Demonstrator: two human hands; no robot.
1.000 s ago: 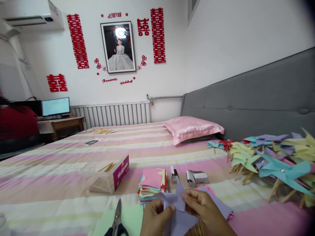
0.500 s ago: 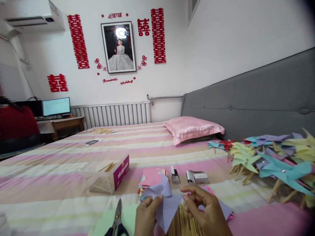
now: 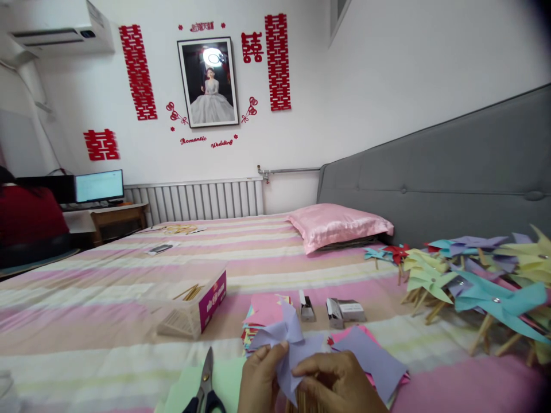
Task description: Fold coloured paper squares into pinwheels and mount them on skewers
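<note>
A purple paper pinwheel, partly folded, is held upright above the bed in front of me. My left hand pinches it near the centre with the thumb on top. My right hand has its thumb and fingertips closed on the lower flap of the same paper. Below the hands lies a bundle of thin wooden sticks, mostly hidden by them. Just behind the pinwheel rests a stack of coloured paper pieces. More purple and pink sheets lie beside my right hand.
Scissors lie on green paper at left. Behind them stands a clear plastic box with sticks. Two small boxes sit farther back. Many finished pinwheels crowd the right. A person in red sits far left.
My right hand has moved left and down, from the pinwheel's right tip to its lower flap. The purple sheet beside it shows more now. My left hand keeps its hold.
</note>
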